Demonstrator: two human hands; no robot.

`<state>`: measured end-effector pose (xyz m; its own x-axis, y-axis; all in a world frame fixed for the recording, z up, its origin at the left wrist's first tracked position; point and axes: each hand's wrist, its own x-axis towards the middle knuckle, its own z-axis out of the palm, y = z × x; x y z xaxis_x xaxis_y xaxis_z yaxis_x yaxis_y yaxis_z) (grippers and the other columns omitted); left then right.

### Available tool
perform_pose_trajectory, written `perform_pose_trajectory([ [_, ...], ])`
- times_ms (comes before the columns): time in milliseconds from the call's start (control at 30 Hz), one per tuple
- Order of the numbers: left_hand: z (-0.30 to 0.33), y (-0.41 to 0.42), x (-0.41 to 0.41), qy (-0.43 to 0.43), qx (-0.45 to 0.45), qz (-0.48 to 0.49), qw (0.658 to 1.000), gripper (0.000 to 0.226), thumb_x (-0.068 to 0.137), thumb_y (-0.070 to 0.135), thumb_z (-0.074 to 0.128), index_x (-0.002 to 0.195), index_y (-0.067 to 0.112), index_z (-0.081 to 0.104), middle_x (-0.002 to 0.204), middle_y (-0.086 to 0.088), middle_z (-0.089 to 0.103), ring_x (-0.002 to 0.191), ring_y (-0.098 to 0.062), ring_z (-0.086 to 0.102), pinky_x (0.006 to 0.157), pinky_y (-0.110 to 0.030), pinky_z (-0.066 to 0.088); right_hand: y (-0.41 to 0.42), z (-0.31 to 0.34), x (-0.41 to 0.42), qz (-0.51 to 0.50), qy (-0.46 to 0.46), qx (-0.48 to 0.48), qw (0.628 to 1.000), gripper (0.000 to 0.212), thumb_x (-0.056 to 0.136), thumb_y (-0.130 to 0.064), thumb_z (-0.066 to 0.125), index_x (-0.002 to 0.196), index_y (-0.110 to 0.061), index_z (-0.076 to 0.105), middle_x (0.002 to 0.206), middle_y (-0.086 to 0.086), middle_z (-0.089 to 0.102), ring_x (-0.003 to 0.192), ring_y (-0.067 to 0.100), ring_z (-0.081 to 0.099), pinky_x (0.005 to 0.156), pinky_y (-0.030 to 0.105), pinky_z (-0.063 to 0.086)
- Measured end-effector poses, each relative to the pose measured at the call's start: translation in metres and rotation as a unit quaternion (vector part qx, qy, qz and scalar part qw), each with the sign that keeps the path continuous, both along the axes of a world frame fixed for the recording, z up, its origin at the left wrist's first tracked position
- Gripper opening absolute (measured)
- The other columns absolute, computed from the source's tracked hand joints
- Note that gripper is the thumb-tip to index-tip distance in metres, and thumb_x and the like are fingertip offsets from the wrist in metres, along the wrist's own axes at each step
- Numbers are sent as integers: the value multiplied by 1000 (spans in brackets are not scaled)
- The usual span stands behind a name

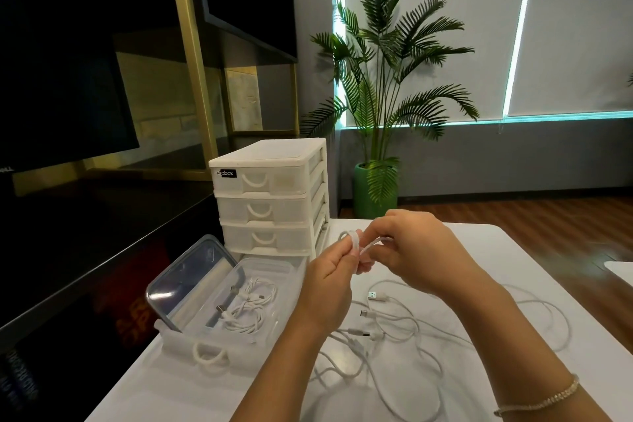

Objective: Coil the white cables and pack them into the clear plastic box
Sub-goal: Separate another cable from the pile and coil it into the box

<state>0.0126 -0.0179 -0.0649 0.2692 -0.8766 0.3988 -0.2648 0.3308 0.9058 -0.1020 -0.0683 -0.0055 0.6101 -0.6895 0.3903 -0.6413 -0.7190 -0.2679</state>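
Both hands work mid-air above the table (479, 250), just in front of the drawer unit (270, 195); left hand (325, 288) pinches a small white coil (352, 240) between thumb & fingers, prob. to keep the loops from springing apart; right hand (414, 247) has fingers curled on the same cable, pinching the strand next to the coil, seemingly feeding or wrapping the next turn; neither hand is slack.

Box (219, 329) sits at the left edge of the table w/ its lid (191, 281) propped inside against the left wall, so the opening is free for dropping cables in; it touches or nearly touches the drawer unit's base, can't tell which. Coiled cables (250, 308) already lie in it, plugs showing.

Loose cables (394, 336) sprawl over the table below & right of the hands, tangled, several plugs visible; the held cable likely trails into that heap; so task is partway, more coiling left.

Writing: black label on top drawer reads "abox" w/ a small mark before it; partial white lettering on a dark monitor at far left, not legible.
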Motion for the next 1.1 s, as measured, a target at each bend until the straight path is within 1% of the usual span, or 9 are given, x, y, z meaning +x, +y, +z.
perform_pose_trajectory([
  [100, -1, -1, 0, -13, 3, 0, 1000, 31, 100, 21, 34, 76, 21, 54, 72, 8, 53, 74, -7, 50, 70, -8, 40, -1, 3, -3, -6, -18, -22, 1000, 19, 91, -32, 54, 104, -31, 68, 89, -12, 47, 85, 8, 51, 72, 21, 45],
  [167, -1, -1, 0, -13, 1, 1, 1000, 34, 100, 21, 35, 69, 20, 50, 68, 7, 50, 68, -6, 48, 65, -6, 39, -1, 3, -4, -6, -38, -37, 999, 21, 91, -33, 54, 106, -30, 68, 87, -13, 45, 83, 7, 50, 69, 20, 44],
  [367, 2, 2, 5, 29, 5, -63, 998, 34, 99, 25, 36, 72, 19, 56, 66, 13, 54, 66, -4, 48, 70, -17, 39, -6, -4, -4, -14, -131, -79, 988, 20, 85, -31, 63, 100, -23, 73, 80, -11, 47, 76, 10, 50, 64, 23, 43],
  [467, 3, 3, 6, 86, 1, -118, 989, 25, 96, 16, 41, 86, 16, 64, 73, 13, 61, 69, -6, 52, 73, -20, 45, -13, -7, -6, -2, -157, -104, 982, 19, 85, -27, 63, 99, -22, 74, 76, -10, 47, 69, 11, 47, 60, 21, 35],
  [633, 3, 2, 8, 189, -23, -174, 966, 21, 93, 11, 42, 95, 8, 63, 70, 3, 60, 66, -7, 52, 68, -18, 47, -14, -12, -3, 26, -190, -55, 980, 24, 86, -33, 58, 105, -27, 71, 70, -13, 41, 64, 3, 41, 55, 11, 29],
  [800, 3, -1, 5, 327, -49, -207, 921, 27, 87, 14, 43, 81, 7, 68, 66, 0, 56, 60, -8, 48, 61, -16, 47, -13, -13, -1, 36, -195, -41, 979, 26, 88, -36, 53, 107, -30, 69, 69, -11, 43, 64, 6, 42, 56, 19, 35],
  [933, 5, 0, 7, 447, -70, -252, 856, 33, 94, 12, 44, 75, 5, 70, 62, -3, 51, 53, -10, 48, 54, -18, 47, -12, -15, 2, 56, -185, -18, 981, 27, 92, -36, 48, 112, -32, 66, 78, -1, 60, 72, 11, 53, 67, 34, 51],
  [1033, 6, -1, 11, 498, -91, -305, 807, 11, 86, 7, 60, 87, -2, 67, 69, -7, 54, 59, -15, 53, 62, -23, 49, -11, -18, 5, 75, -163, -11, 984, 30, 94, -36, 44, 118, -37, 61, 83, 4, 64, 76, 19, 56, 71, 40, 51],
  [1100, 5, -1, 16, 534, -101, -316, 778, 27, 97, 9, 40, 102, -8, 61, 81, -14, 57, 73, -23, 57, 75, -28, 48, -10, -18, 6, 71, -119, -15, 990, 33, 95, -37, 39, 123, -42, 55, 79, 2, 56, 74, 16, 51, 69, 36, 48],
])
